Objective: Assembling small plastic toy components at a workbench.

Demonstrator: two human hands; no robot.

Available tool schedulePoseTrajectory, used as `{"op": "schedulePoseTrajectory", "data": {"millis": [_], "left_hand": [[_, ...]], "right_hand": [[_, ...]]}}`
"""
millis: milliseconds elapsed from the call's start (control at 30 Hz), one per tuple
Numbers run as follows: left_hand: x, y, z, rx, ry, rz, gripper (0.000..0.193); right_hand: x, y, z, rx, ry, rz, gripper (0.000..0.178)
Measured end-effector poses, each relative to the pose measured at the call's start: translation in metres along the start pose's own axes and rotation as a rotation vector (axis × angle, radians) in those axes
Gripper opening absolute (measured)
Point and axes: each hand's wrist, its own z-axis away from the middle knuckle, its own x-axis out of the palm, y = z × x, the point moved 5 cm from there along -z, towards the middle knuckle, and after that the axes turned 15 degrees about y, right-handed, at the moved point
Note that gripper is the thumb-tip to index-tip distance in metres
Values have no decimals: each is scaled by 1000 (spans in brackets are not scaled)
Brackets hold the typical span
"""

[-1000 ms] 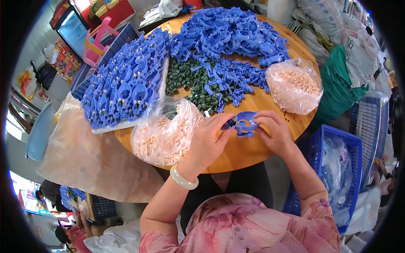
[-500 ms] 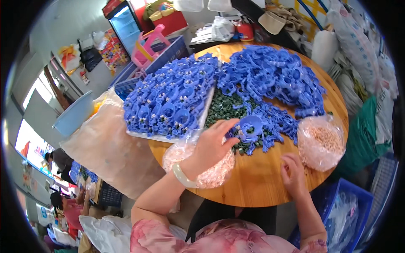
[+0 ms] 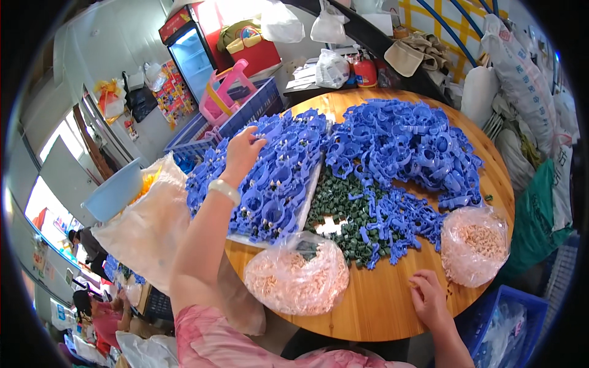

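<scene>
Grip, left hand (image 3: 244, 150): fingers bent and partly gathered, palm side down, over the far left part of the assembled blue pieces (image 3: 270, 193); cannot tell whether the fingertips pinch anything or touch the pieces beneath. Grip, right hand (image 3: 427, 295): fingers curled in toward the thumb, at the near right part of the round wooden table (image 3: 374, 313); whether something small sits between the tips cannot be made out. Assembled pieces stand in close rows on a white tray (image 3: 311, 196), at the left side of the table; pale and dark small parts show on many of them. Right of the tray: a spread of dark green parts (image 3: 340, 202), overlapped on its right by slender blue parts (image 3: 402, 214). Behind these, a tall heap of rounded blue parts (image 3: 411, 138). Clear bag (image 3: 297, 279) of peach-coloured bits at the near edge, just below the tray; second clear bag (image 3: 475, 245) with similar bits at the right edge, near the right hand. White bracelet (image 3: 225, 191) on the left wrist.
</scene>
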Motion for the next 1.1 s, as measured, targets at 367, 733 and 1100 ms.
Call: {"op": "schedulePoseTrajectory", "data": {"millis": [367,733,1100], "left_hand": [[170,-9,-59,61,-80,-322,34],[203,-38,-45,-62,-138,-335,31],[188,-39,-54,-55,-313,-382,42]], "right_hand": [[7,5,-6,-11,-16,57,14],[9,5,-12,9,-14,60,14],[4,4,-12,12,-23,54,11]]}}
